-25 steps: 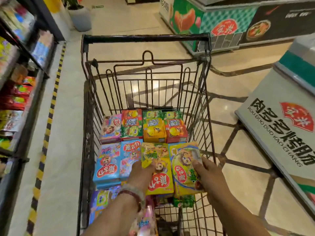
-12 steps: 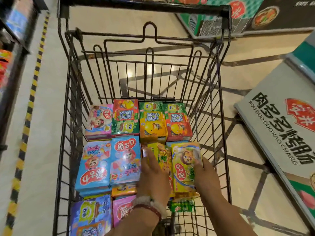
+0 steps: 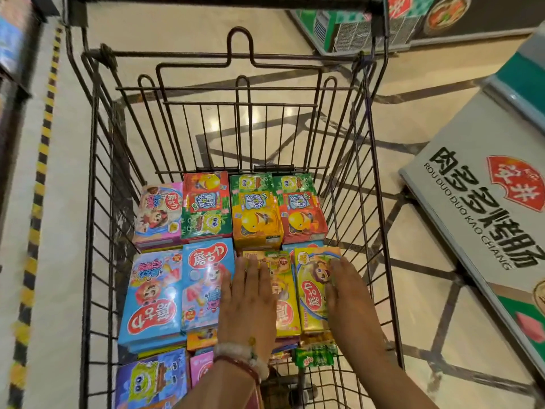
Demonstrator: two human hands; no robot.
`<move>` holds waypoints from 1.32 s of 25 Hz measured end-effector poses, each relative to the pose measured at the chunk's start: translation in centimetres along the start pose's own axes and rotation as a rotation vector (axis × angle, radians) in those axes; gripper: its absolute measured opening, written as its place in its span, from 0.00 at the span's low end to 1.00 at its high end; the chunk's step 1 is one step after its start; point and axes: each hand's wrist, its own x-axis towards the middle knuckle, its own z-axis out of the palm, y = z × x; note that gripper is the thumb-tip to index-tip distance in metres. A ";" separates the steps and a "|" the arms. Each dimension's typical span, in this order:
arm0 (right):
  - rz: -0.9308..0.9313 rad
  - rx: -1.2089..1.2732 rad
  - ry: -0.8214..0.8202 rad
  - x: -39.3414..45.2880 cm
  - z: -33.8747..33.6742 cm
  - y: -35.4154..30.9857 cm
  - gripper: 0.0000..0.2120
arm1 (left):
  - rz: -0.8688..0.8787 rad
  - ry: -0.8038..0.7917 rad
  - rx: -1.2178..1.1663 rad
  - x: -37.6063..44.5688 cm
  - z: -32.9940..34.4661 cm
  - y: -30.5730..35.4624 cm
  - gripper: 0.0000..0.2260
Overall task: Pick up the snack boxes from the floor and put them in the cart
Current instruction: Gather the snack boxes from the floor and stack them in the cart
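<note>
Head view: left hand (image 3: pixel 250 302) and right hand (image 3: pixel 346 293) press flat, fingers spread, on two yellow snack boxes (image 3: pixel 312 290) at 5 o'clock in the cart (image 3: pixel 97 202); uneven pressing may tip them off the stack

The left hand (image 3: pixel 247 302) covers much of a yellow box (image 3: pixel 280 293); the cart (image 3: pixel 97 202) handle and nearest boxes run off frame
</note>
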 end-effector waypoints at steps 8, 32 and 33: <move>-0.266 -0.360 -0.087 1.4 1.3 -0.7 0.23 | 0.093 -0.138 0.050 0.2 1.2 0.0 0.26; -0.607 -0.361 -0.240 -2.0 -17.4 -15.1 0.31 | 0.308 0.306 0.129 -6.8 -21.3 -6.1 0.36; -0.656 -0.371 -0.207 -2.7 -19.3 -16.4 0.33 | 0.311 0.385 0.124 -8.3 -22.7 -6.4 0.32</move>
